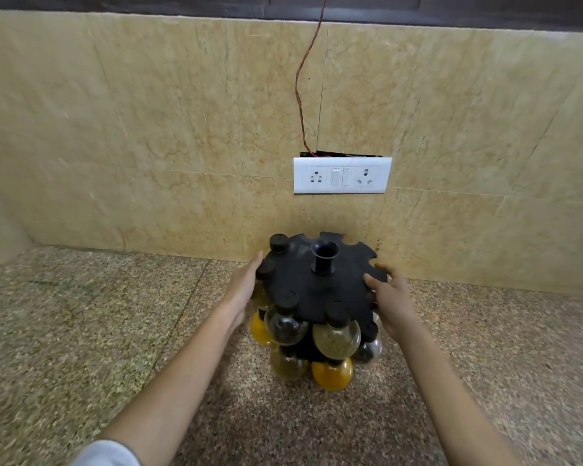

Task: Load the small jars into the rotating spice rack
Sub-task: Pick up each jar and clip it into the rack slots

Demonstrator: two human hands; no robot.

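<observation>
Granite counter (81,331) by tiled wall (148,129) — spice rack (317,290) partly loaded with jars (336,338). Left hand (241,290) flat against its rim, right hand (391,301) resting opposite, neither grasping. Probably turning; next, rotate toward empty slots (367,256).

dim warm light | soft overall blur | wide-angle bending at edges
</observation>
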